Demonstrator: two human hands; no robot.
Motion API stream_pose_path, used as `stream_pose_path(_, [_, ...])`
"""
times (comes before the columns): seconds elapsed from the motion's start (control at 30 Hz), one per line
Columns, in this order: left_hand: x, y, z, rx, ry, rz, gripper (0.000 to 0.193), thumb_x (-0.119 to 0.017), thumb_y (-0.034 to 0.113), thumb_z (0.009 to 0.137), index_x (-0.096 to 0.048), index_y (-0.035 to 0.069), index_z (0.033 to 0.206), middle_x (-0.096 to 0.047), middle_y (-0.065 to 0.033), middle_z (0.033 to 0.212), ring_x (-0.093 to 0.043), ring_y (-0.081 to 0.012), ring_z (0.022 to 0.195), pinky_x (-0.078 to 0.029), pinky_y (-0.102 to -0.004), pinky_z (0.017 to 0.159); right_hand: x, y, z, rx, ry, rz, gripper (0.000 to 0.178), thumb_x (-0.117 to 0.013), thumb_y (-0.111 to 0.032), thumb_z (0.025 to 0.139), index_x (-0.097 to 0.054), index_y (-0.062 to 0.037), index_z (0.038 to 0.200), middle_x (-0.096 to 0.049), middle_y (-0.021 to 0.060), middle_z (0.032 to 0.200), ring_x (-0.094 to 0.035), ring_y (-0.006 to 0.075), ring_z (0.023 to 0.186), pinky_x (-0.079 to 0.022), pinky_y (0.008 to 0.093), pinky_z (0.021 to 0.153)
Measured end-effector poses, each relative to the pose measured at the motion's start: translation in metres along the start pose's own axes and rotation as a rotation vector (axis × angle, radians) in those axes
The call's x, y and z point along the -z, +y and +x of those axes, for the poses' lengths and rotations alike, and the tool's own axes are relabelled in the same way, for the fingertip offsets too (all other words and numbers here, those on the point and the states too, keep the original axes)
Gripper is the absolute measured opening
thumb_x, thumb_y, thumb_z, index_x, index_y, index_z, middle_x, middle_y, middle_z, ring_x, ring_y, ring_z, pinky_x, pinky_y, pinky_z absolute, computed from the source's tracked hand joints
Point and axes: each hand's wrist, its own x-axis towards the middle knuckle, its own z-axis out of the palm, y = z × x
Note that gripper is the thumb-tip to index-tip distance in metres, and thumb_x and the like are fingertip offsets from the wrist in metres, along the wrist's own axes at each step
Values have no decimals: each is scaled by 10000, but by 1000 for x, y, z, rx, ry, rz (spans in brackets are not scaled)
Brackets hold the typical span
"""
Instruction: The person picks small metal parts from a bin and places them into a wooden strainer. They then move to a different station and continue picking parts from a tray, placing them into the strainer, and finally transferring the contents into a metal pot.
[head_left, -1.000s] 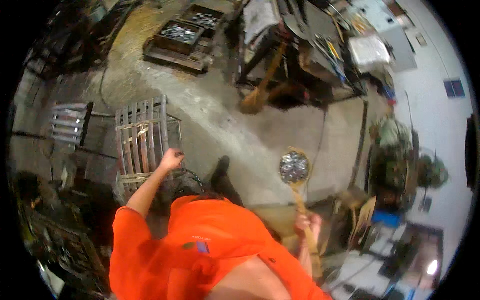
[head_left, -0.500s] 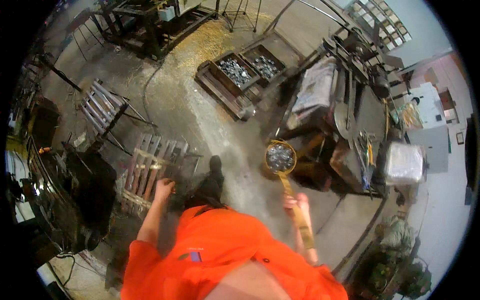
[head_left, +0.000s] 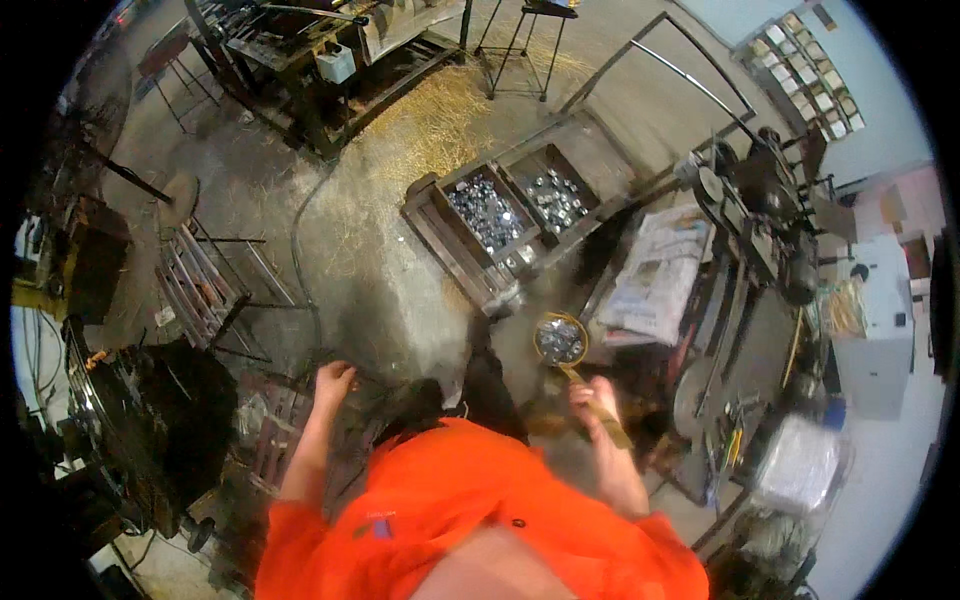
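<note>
My right hand (head_left: 597, 398) is closed around the flat yellowish handle of a round scoop (head_left: 566, 372). Small shiny metal pieces (head_left: 560, 341) fill its bowl, which is held level ahead of me. Part of the handle extends back past my wrist. On the other side, my left hand (head_left: 337, 382) hangs with its fingers curled in, and nothing shows in it. Beyond the scoop stands a low metal cart (head_left: 470, 262) carrying two trays. Many silvery pieces lie in the left tray (head_left: 484, 212), fewer in the right tray (head_left: 556, 200).
A dark bench with machinery (head_left: 745, 230) and newspapers (head_left: 660, 275) borders my right. Slatted racks (head_left: 205, 280) and a dark bulky machine (head_left: 165, 430) stand on the left. A cable (head_left: 300, 240) crosses the floor near yellow shavings (head_left: 435, 120). A plastic-wrapped bundle (head_left: 800, 465) sits at right.
I have moved forward, so the cart and trays are nearer and the slatted rack by my left hand has slid back. The filled scoop stays in my right hand.
</note>
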Motion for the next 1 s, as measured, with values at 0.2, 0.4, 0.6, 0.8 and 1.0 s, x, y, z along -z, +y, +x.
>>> stream_pose_path(0.2, [7, -22, 38, 139, 110, 173, 180, -537, 109, 755, -589, -57, 802, -540, -75, 587, -493, -149, 501, -400, -294, 485, -61, -180, 129, 44, -52, -418, 129, -427, -150, 760, -394, -101, 645, -379, 31, 526, -429, 143, 470, -378, 301, 408])
stream_pose_path(0.4, [-31, -4, 64, 399, 98, 159, 180, -574, 49, 740, -549, -82, 861, -568, -99, 674, -527, -181, 545, -418, -312, 514, -154, -333, 272, 293, 205, -817, 208, -463, -164, 791, -455, -91, 596, -462, 54, 507, -426, 193, 401, -378, 330, 410])
stream_pose_path(0.6, [-96, 85, 96, 321, 184, 236, 143, -512, 42, 784, -565, -71, 852, -581, -95, 692, -544, -159, 558, -445, -285, 563, -189, -368, 411, 1115, 517, -1959, 212, -581, -169, 660, -543, 28, 592, -563, 138, 580, -552, 253, 544, -431, 380, 513])
stream_pose_path(0.8, [-86, 11, 116, 626, 154, 228, 183, -532, 59, 792, -563, -64, 924, -568, -79, 669, -553, -152, 559, -438, -284, 525, -198, -419, 512, 1240, 419, -2612, 230, -559, -216, 608, -555, 12, 576, -584, 240, 689, -569, 386, 664, -469, 427, 596])
stream_pose_path(1.0, [-127, 34, 130, 664, 103, 142, 198, -547, 80, 788, -578, -63, 922, -565, -78, 649, -525, -125, 567, -423, -259, 523, -151, -412, 498, 1360, 656, -2060, 306, -586, -214, 619, -496, 65, 706, -555, 278, 711, -527, 456, 698, -435, 468, 630])
